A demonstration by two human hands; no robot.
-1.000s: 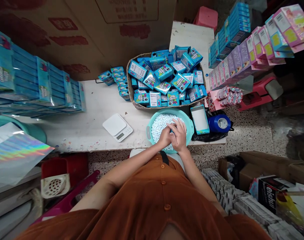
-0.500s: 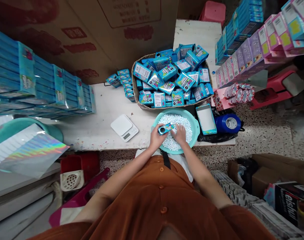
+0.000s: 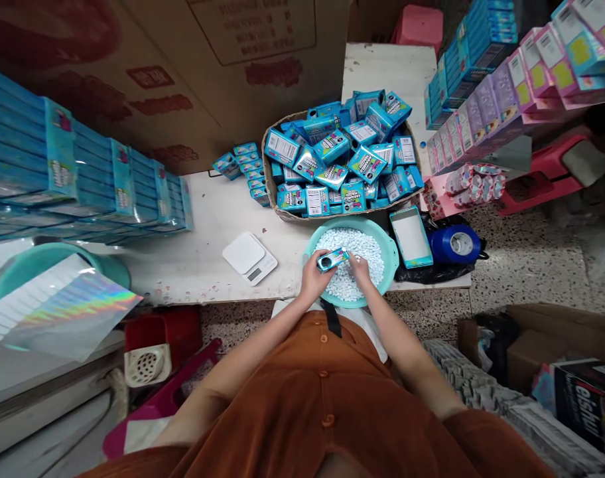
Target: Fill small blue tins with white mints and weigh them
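Note:
My left hand (image 3: 313, 277) is closed around a small blue candy box (image 3: 334, 258), held tilted over a turquoise basin (image 3: 393, 259). Small white candies (image 3: 349, 236) fill much of the basin. At the box's right end is my right hand (image 3: 361, 272), its fingers drawn together; what they hold is hidden. A white speck, seemingly a candy, shows at that end of the box. Just behind the basin, a cut-down carton (image 3: 292, 216) is heaped with blue candy boxes (image 3: 332, 146) of the same look.
Left of the basin lies a white kitchen scale (image 3: 250, 257). To the right are an open display box (image 3: 410, 238) and a blue tape roll (image 3: 454, 245). Stacked blue packs (image 3: 88, 166) stand at the far left, and pink and purple boxes (image 3: 491, 106) at the right.
My right hand has come up from among the candies to the right end of the box, and its spread fingers have drawn together. The left hand still holds the box.

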